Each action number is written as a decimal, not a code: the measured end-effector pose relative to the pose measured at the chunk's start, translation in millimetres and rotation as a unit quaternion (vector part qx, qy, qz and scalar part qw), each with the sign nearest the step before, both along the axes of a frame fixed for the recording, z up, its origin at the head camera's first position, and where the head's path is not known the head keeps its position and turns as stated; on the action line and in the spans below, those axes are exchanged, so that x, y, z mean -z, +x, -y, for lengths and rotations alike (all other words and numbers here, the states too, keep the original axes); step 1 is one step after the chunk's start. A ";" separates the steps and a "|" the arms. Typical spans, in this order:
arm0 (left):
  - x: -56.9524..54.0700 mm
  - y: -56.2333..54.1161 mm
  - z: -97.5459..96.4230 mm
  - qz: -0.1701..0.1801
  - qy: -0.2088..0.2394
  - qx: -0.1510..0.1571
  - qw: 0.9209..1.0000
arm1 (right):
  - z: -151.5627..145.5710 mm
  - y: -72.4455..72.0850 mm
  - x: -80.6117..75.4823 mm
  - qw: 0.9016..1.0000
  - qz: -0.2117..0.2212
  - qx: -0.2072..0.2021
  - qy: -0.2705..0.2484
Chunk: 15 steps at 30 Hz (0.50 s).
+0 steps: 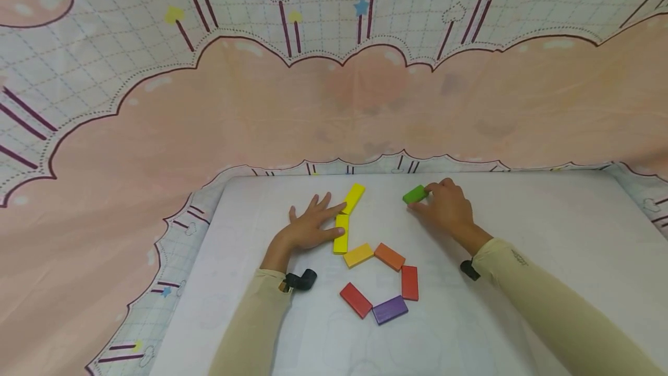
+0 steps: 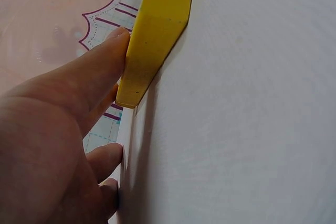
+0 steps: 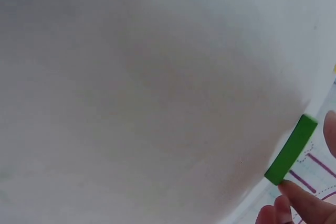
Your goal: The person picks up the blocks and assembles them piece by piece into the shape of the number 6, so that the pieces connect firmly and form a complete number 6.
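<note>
My left hand (image 1: 310, 228), fingers spread, rests on two yellow blocks at the left of the white tabletop. Its thumb touches the nearer yellow block (image 1: 341, 243), and its index finger reaches the farther yellow block (image 1: 355, 195). In the left wrist view, the thumb (image 2: 100, 64) lies against a yellow block (image 2: 157, 19). Farther right, my right hand (image 1: 446, 206) pinches a green block (image 1: 415, 194) between thumb and fingers. The right wrist view shows a fingertip at one end of the green block (image 3: 291, 150).
A curve of blocks continues toward the front: amber (image 1: 358, 255), orange (image 1: 389, 256), red (image 1: 409, 283), purple (image 1: 390, 310) and another red block (image 1: 356, 300). The white tabletop (image 1: 563, 237) ends at the back against a patterned cloth (image 1: 292, 115).
</note>
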<state>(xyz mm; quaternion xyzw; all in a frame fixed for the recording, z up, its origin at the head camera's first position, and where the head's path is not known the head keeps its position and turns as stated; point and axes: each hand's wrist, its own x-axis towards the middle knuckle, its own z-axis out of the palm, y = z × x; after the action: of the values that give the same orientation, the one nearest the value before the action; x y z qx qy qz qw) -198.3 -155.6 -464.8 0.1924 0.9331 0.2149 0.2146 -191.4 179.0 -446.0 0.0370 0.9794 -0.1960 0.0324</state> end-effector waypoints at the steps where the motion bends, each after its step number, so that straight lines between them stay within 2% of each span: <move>1: -0.1 0.1 0.0 0.001 0.001 -0.001 1.000 | 0.4 -2.3 0.9 1.000 0.005 0.005 0.001; 7: 0.4 0.2 -1.0 0.000 0.000 -0.002 1.000 | 5.0 -10.7 2.8 0.999 0.026 0.027 -0.004; 15: 0.3 0.2 -0.9 -0.002 -0.001 -0.002 1.000 | 7.4 -12.1 1.4 0.999 0.035 0.030 -0.008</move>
<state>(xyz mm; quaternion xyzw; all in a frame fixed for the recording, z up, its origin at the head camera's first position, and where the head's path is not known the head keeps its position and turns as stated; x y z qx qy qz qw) -198.1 -154.7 -465.1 0.1908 0.9343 0.2136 0.2125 -203.5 171.6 -447.4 0.0729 0.9746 -0.2030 0.0610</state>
